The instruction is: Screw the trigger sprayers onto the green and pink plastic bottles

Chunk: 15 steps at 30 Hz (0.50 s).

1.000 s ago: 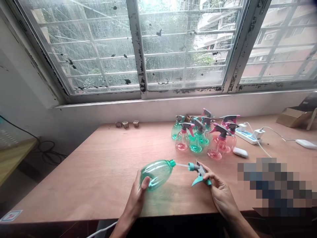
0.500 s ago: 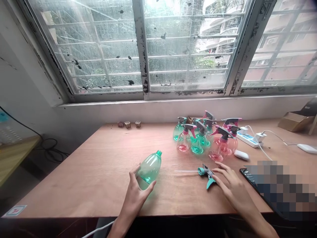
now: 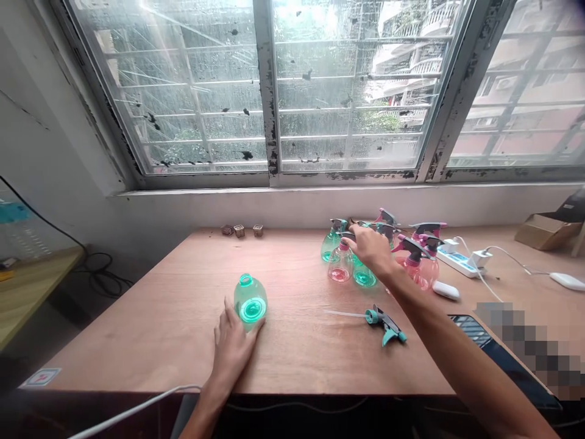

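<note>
A green clear bottle point(image 3: 250, 300) without a cap stands upright on the wooden table point(image 3: 183, 329). My left hand point(image 3: 233, 344) rests at its base, thumb and fingers loosely round it. A teal and grey spray head point(image 3: 386, 326) with its thin tube lies loose on the table to the right. My right hand point(image 3: 371, 249) reaches over a cluster of pink and green spray bottles point(image 3: 414, 265) at the back. Its fingers curl over the spray head of one bottle, above a pink bottle point(image 3: 338, 268).
A power strip point(image 3: 457, 253) with cables, a white mouse point(image 3: 567, 280) and a small white object point(image 3: 445, 291) lie right of the cluster. A phone point(image 3: 470, 326) lies near the front right edge. Three small pots point(image 3: 242, 230) sit by the wall, a cardboard box point(image 3: 542, 230) far right.
My left hand stood the green bottle upright. My right hand let go of the spray head, left it on the table and reached back to the cluster of bottles.
</note>
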Available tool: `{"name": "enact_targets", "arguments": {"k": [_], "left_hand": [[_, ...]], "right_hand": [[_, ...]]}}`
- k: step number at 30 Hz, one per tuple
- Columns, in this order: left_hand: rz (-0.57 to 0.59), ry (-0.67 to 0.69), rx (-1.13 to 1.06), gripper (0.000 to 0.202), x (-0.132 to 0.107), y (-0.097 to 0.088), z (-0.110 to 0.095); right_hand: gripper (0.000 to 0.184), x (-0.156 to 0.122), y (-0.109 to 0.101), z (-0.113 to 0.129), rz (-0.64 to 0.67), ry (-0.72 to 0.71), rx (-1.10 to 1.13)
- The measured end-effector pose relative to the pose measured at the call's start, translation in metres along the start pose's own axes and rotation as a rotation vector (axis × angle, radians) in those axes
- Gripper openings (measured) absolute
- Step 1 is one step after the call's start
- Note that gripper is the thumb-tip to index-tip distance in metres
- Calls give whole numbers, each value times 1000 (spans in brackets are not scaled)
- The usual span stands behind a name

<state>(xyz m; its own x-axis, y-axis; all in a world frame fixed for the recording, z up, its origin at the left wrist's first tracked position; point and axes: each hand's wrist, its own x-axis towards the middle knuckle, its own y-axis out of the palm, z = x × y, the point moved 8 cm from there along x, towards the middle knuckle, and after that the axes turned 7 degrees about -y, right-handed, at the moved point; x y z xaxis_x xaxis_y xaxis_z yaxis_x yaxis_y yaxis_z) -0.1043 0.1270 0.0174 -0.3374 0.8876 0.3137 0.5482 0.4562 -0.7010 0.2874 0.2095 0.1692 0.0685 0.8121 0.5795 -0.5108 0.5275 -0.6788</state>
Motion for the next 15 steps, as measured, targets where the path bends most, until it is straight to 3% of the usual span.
{"name": "enact_targets", "arguments": {"k": [2,4,7,9,12,15], "left_hand": [[-45,28,14,105,4,-3,1],[-109,83,15,108,0,-11,-6],[-189,236,-4,105,-24,-23,-39],[-191,369,-30,107,-50,-24,-69],[-91,645,-128,108,-93,-11,-112],[145,737,-129,94,-115,15,-127]], "right_hand": [[4,-4,-4,-4,-15,31,83],[9,-21,-16,-11,-54,62,204],[33,-65,-32,-22,-106,151,450],[40,-103,-27,-23,-47,222,642],[39,-163,-2,-10,135,316,857],[42,-212,27,1,280,450,1113]]}}
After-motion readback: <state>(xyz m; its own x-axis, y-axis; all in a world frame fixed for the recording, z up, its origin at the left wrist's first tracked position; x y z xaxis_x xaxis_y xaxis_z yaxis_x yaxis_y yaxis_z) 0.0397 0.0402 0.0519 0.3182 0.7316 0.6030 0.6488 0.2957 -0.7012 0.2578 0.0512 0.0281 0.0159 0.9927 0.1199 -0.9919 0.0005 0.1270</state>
